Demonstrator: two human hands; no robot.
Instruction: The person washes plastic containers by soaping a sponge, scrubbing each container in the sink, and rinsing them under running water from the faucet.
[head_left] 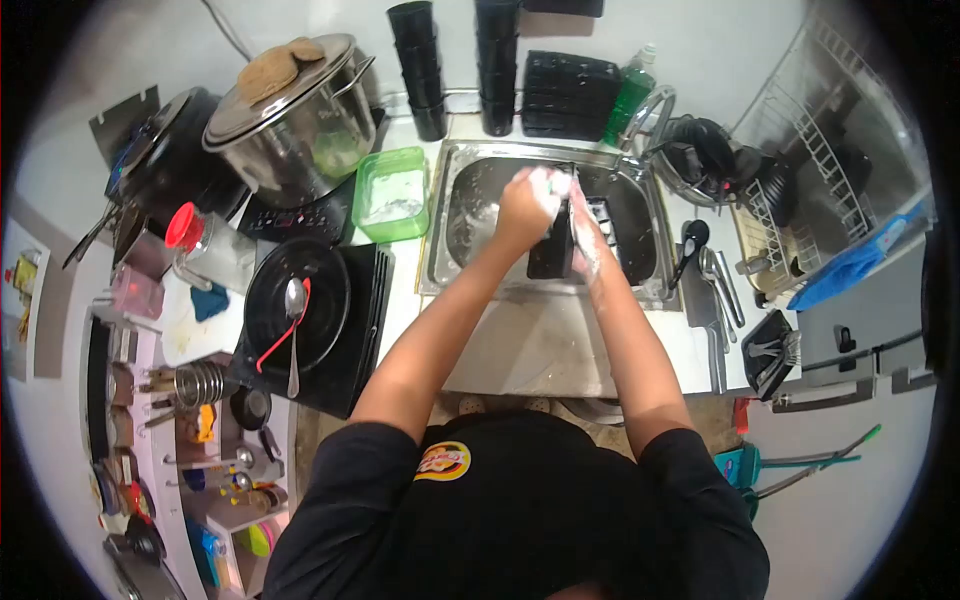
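Over the metal sink [437, 240], my left hand [528, 207] is closed around a white, foamy sponge [549, 187]. My right hand [588, 232], covered in suds, is wrapped at the edge of a black tray [549, 254], which stands tilted in the middle of the sink. The sponge touches the upper part of the tray. Other black items lie in the right part of the sink, partly behind my right hand. The faucet [640, 130] rises at the sink's back right corner.
Left of the sink are a green soapy tub [392, 195], a black pan [297, 305] with spoons and a large steel pot [290, 120]. Black cups [415, 70], stacked black trays [568, 95] and a green bottle [632, 92] stand behind. Utensils [720, 290] and a wire rack [790, 200] are right.
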